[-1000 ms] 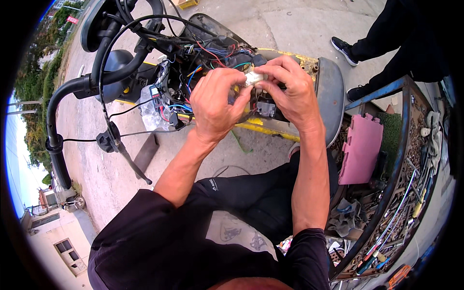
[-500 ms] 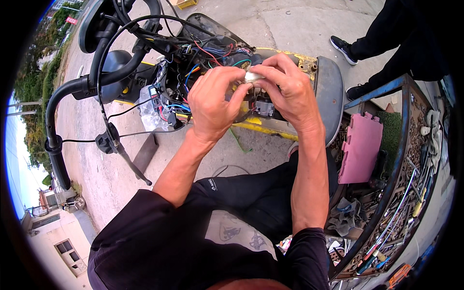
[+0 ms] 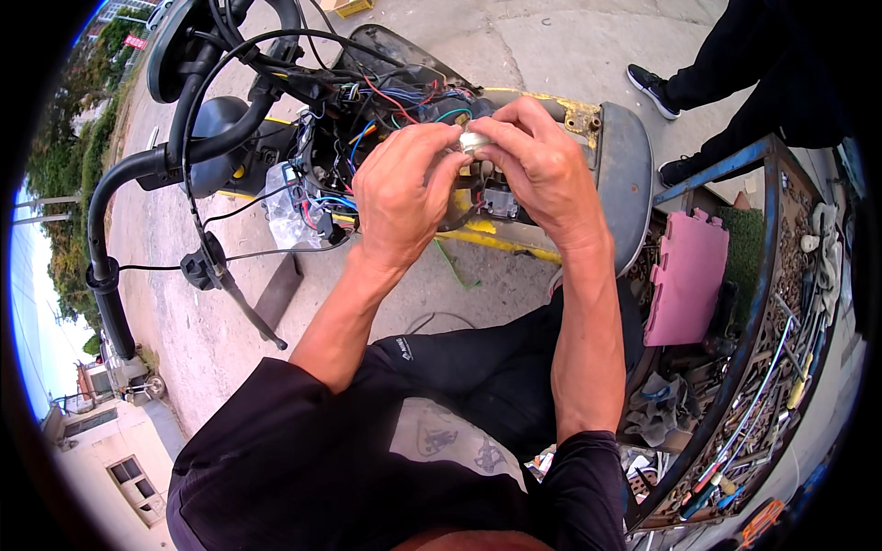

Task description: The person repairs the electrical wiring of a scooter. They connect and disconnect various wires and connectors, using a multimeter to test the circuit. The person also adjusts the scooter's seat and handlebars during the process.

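My left hand (image 3: 404, 188) and my right hand (image 3: 544, 179) meet above the opened body of a yellow-and-black scooter (image 3: 514, 241). Between their thumbs and fingertips they pinch a small whitish, shiny piece (image 3: 473, 142); its exact kind is too small to make out. Below and beyond the fingers lie exposed wires (image 3: 400, 99) in red, blue and green. Just under my right hand sits a dark boxy part (image 3: 501, 203) in the frame. The fingertips partly cover the whitish piece.
The scooter's handlebar (image 3: 138, 174) and cables stand at the left, its grey seat (image 3: 627, 170) at the right. A clear plastic bag (image 3: 285, 216) hangs by the wiring. At right is a metal tool bench (image 3: 781, 275) with a pink foam mat (image 3: 684, 280). Another person's shoe (image 3: 652, 90) shows behind.
Both hands stay together over the scooter. The whitish piece has shifted slightly left and turned a little between the fingertips.
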`<state>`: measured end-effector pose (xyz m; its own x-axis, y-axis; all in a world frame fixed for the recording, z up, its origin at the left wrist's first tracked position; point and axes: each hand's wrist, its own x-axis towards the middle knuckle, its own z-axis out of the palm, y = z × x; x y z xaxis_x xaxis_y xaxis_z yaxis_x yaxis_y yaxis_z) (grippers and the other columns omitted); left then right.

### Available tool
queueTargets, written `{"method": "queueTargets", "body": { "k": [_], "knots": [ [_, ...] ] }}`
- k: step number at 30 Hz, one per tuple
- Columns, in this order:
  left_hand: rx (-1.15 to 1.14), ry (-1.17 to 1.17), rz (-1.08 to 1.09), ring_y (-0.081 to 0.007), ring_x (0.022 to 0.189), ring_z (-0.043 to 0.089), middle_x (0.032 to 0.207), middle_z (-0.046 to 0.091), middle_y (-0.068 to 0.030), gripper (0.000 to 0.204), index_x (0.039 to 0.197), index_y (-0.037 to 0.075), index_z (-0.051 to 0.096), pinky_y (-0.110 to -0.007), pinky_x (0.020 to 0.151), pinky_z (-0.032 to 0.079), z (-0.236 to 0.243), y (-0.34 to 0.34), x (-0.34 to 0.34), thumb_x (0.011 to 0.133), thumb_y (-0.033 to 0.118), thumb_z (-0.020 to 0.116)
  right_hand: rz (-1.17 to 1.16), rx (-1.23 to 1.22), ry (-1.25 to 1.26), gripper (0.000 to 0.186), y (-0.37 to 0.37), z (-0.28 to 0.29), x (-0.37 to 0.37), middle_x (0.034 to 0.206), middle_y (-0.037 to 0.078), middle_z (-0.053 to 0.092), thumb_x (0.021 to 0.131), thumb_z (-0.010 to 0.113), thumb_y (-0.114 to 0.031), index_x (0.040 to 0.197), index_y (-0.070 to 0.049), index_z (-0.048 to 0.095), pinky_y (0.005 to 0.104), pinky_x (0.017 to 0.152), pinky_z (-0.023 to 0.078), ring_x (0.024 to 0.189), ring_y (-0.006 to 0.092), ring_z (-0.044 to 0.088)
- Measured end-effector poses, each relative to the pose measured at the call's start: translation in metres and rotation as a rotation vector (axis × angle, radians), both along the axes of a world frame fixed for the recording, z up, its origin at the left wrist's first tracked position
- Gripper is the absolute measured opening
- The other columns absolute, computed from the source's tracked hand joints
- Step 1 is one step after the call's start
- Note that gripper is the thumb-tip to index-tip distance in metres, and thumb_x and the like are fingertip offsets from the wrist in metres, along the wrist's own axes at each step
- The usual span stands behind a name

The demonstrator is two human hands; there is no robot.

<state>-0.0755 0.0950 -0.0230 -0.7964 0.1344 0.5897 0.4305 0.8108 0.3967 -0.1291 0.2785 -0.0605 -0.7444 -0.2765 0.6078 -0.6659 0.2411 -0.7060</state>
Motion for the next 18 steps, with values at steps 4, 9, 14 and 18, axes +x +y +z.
{"method": "queueTargets", "body": {
  "k": [4,9,14,18],
  "knots": [
    [-0.008,0.039,0.001,-0.0305,0.089,0.075,0.098,0.077,-0.0107,0.024,0.102,0.003,0.076,-0.040,0.079,0.058,-0.0016,0.0008,-0.0016,0.080,0.005,0.086,-0.008,0.046,0.030,0.027,-0.0003,0.0010,0.0015,0.101,0.010,0.066,0.085,0.074,0.003,0.111,-0.005,0.073,0.0414,0.074,0.060,0.088,0.0314,0.074],
    [-0.031,0.053,-0.018,-0.0296,0.089,0.075,0.099,0.078,-0.0122,0.025,0.104,0.001,0.077,-0.037,0.080,0.059,-0.0022,-0.0014,-0.0010,0.081,0.002,0.086,-0.036,0.140,0.097,0.032,-0.0003,0.0057,0.0056,0.101,0.010,0.063,0.082,0.071,0.004,0.112,-0.005,0.068,0.0441,0.076,0.059,0.092,0.0321,0.072],
    [-0.015,0.045,-0.026,-0.0291,0.089,0.076,0.098,0.079,-0.0130,0.024,0.103,0.000,0.077,-0.036,0.081,0.059,-0.0037,-0.0014,-0.0006,0.080,-0.001,0.086,-0.050,0.181,0.117,0.031,-0.0015,0.0091,0.0082,0.099,0.010,0.061,0.082,0.070,0.004,0.111,-0.005,0.067,0.0449,0.077,0.058,0.093,0.0321,0.071],
    [0.007,0.022,-0.040,-0.0282,0.089,0.076,0.097,0.079,-0.0129,0.023,0.102,0.000,0.077,-0.035,0.079,0.059,-0.0045,-0.0042,0.0003,0.080,-0.002,0.085,-0.058,0.177,0.144,0.029,-0.0042,0.0077,0.0098,0.099,0.011,0.060,0.082,0.070,0.004,0.109,-0.004,0.066,0.0448,0.076,0.058,0.092,0.0317,0.070]
  ]
}}
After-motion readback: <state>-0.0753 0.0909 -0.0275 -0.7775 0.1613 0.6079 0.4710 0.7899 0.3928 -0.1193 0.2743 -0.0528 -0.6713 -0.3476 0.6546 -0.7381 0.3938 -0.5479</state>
